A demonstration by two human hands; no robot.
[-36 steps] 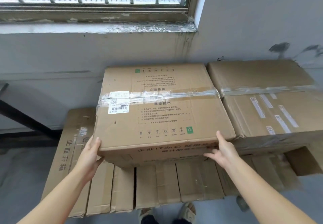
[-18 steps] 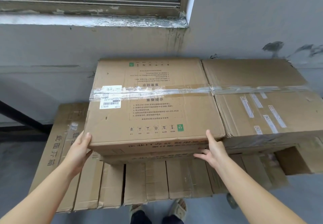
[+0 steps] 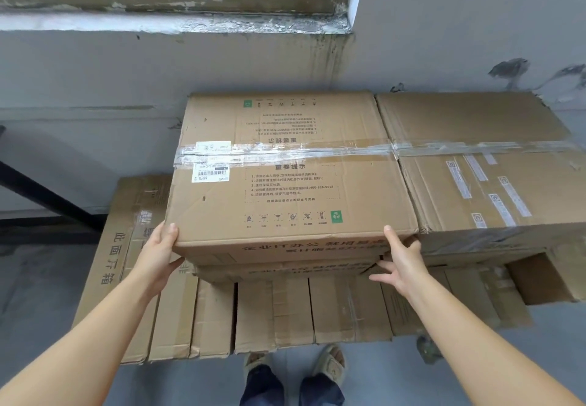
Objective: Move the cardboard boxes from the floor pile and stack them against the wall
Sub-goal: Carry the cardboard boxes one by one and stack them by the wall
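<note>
- I see the printed cardboard box [image 3: 285, 177] sitting on top of the stack, its far edge close to the wall [image 3: 95, 88] under the window sill [image 3: 174, 22], taped across the middle with a white barcode label [image 3: 210, 173] on its left.
- My left hand [image 3: 158, 252] has its grip on the box's near-left corner: thumb on the top edge, fingers tucked beneath, so it holds that corner.
- My right hand [image 3: 400, 260] lies at the near-right corner, thumb against the top edge, the other fingers spread and straight, pointing down-left past the front face; that grip is loose, not closed.
- Just beside it on the right, touching, is a second taped box [image 3: 482, 171] at the same height.
- Both rest on lower boxes [image 3: 285, 310]; flattened cardboard [image 3: 126, 247] with printed characters shows on the left.
- Below, the floor [image 3: 38, 294] and my sandalled feet [image 3: 329, 364].
</note>
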